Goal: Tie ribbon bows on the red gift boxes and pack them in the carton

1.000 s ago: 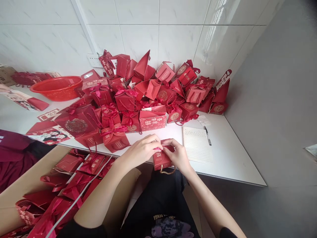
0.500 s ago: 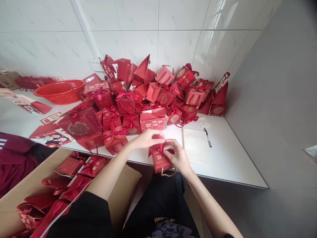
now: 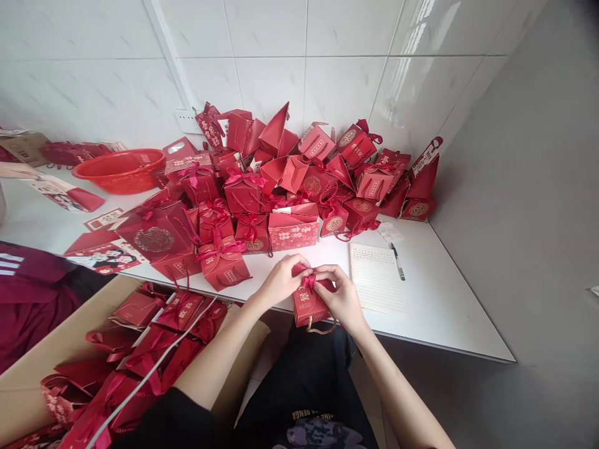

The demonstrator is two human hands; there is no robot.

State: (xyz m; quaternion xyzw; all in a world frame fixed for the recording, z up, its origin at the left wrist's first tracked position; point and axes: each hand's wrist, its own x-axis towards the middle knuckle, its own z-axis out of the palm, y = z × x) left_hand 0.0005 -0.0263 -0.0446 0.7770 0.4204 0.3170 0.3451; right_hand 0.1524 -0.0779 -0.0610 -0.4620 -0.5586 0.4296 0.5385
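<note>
A small red gift box (image 3: 309, 305) with pale lettering and a twisted gold cord handle stands at the table's front edge, close to my body. On its top, a dark-red ribbon (image 3: 309, 282) is gathered into a loop or knot. My left hand (image 3: 286, 279) pinches the ribbon from the left, fingers curled over it. From the right, my right hand (image 3: 340, 293) pinches the same ribbon between thumb and fingers. Both hands touch each other's fingertips above the box, so part of the ribbon is hidden.
Many red gift boxes (image 3: 243, 193) are heaped along the wall. An orange basin (image 3: 119, 181) stands left; a notebook (image 3: 377, 280) and pen (image 3: 397, 262) lie right. A carton (image 3: 42, 340) of ribboned boxes is at lower left. Another person's hand (image 3: 19, 170) holds a printed card box (image 3: 60, 193).
My hands have drawn closer together, and the ribbon between them is now bunched into a tighter knot. The view has shifted slightly, moving the scene to the right.
</note>
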